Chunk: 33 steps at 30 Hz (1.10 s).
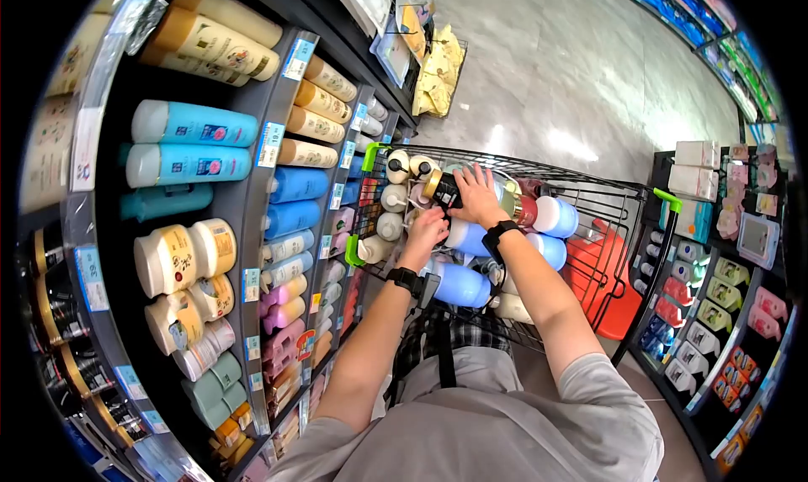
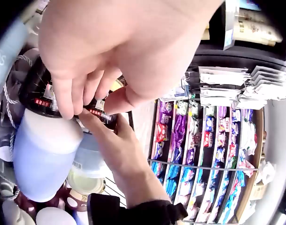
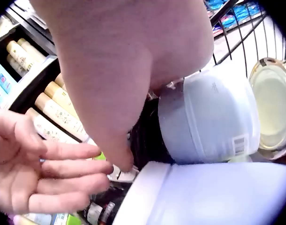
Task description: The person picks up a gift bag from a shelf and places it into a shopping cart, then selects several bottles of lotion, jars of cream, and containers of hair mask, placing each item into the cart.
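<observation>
In the head view my right hand [image 1: 478, 198] grips a black container with a gold lid [image 1: 444, 190] low in the cart, its thumb along the near side. My left hand [image 1: 425, 235] is just beside it, fingers loosely extended. The left wrist view shows the left hand [image 2: 105, 56] above two black containers [image 2: 40, 91], and the right hand [image 2: 122, 154] reaching in from below. In the right wrist view the left hand [image 3: 49, 168] has its fingers straight, while the right hand [image 3: 129, 70] covers much of the black container [image 3: 147, 140].
Blue-and-white bottles [image 1: 463, 285] and pale pump bottles [image 1: 392, 198] fill the wire cart [image 1: 619, 209]. A red panel [image 1: 599, 280] shows at its right end. Shelves of bottles [image 1: 209, 164] stand on the left; more shelving [image 1: 703, 297] stands on the right.
</observation>
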### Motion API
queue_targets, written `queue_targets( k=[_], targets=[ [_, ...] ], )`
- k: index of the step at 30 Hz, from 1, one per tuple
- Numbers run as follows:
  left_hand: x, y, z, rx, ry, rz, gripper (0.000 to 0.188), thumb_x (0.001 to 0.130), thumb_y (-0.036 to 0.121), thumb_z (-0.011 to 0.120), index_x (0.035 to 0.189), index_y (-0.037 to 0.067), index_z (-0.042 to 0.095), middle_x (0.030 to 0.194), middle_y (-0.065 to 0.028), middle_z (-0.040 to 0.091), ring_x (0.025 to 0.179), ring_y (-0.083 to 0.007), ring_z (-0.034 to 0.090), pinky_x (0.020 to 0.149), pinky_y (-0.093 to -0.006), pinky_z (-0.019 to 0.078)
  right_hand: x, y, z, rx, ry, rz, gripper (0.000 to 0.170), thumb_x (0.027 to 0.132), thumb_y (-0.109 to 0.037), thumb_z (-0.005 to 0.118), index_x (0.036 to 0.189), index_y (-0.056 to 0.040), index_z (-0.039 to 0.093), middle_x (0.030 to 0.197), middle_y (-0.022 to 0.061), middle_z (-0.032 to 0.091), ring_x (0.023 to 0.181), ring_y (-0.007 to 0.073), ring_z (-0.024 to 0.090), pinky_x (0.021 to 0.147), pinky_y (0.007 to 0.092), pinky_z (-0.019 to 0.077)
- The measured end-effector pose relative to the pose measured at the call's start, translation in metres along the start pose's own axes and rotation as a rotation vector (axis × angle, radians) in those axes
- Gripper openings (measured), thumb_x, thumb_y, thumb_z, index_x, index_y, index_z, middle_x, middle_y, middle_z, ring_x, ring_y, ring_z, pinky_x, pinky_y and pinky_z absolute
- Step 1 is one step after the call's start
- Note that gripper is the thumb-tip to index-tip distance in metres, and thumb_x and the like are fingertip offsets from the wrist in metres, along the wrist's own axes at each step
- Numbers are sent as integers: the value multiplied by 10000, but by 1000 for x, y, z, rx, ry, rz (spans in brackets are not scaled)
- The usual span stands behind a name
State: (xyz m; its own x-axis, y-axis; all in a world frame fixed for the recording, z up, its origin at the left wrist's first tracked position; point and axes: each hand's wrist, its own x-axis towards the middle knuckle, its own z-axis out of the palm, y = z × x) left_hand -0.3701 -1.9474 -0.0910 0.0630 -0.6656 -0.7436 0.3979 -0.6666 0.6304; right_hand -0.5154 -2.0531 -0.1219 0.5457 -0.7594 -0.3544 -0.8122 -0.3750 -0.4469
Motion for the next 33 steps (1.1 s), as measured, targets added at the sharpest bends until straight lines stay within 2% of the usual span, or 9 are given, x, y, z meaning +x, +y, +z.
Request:
queue_targets(
  k=[3,6,10,15,21,26,31,32,33],
  targets=[
    [-21,4,-4,71,-52,-14,516,930,89,528,1409,-54,402,1400,-178,475,1229,-253,531,1021,-375,468,1,16,3,205,140,-49,771,753,-351,743,1406,-49,464,1477,213,426,1440,405,270,1187,536,163],
    [-54,15,-9,132,-56,6,448,950,104,504,1373,-37,458,1361,-159,521,1223,-241,547,1011,-364,475,-17,29,-6,642,466,159,527,823,-179,653,1311,0,563,1246,245,623,1194,378,582,1023,403,450],
    [-82,2,-39,131,-45,104,394,947,101,513,1325,-10,508,1283,-124,581,1157,-215,581,934,-330,493,-48,39,-6,710,615,237,436,848,-149,584,1242,33,617,1210,246,648,1170,365,607,1026,395,449],
    [-121,-1,-74,101,-36,208,387,925,132,565,1297,29,540,1248,-100,609,1109,-181,593,881,-320,501,-70,-9,-13,714,631,75,396,856,-118,570,1215,36,637,1201,226,662,1159,328,621,1023,391,453],
    [-208,49,-102,110,16,477,351,937,109,595,1277,27,557,1241,-83,604,1077,-155,601,902,-286,496,-65,-146,-31,763,503,-173,367,902,-180,602,1205,21,646,1113,179,706,1059,253,666,910,340,499],
    [-293,99,-140,100,151,904,356,925,78,602,1267,-8,550,1235,-100,618,1102,-170,606,923,-301,500,-103,-312,-107,797,538,-541,330,906,-157,614,1191,3,659,1124,171,702,1063,262,655,943,340,473],
    [-408,167,-154,106,378,1285,346,918,44,628,1256,7,566,1263,-106,597,1116,-169,594,892,-297,525,-137,-441,-185,941,527,-879,328,927,-114,634,1230,12,630,1135,136,698,1057,189,649,923,307,491],
    [-439,183,-151,29,317,1350,369,932,4,603,1296,3,542,1277,-66,565,1118,-97,551,912,-250,497,-142,-464,-200,974,530,-936,333,923,-108,643,1231,17,625,1135,133,697,1044,187,650,919,306,493],
    [-458,197,-155,121,446,1480,354,932,-4,594,1282,-2,542,1318,-95,540,1162,-126,548,930,-270,501,-146,-483,-214,967,518,-980,349,914,-110,656,1236,16,618,1160,138,686,1055,190,644,925,308,490]
  ],
)
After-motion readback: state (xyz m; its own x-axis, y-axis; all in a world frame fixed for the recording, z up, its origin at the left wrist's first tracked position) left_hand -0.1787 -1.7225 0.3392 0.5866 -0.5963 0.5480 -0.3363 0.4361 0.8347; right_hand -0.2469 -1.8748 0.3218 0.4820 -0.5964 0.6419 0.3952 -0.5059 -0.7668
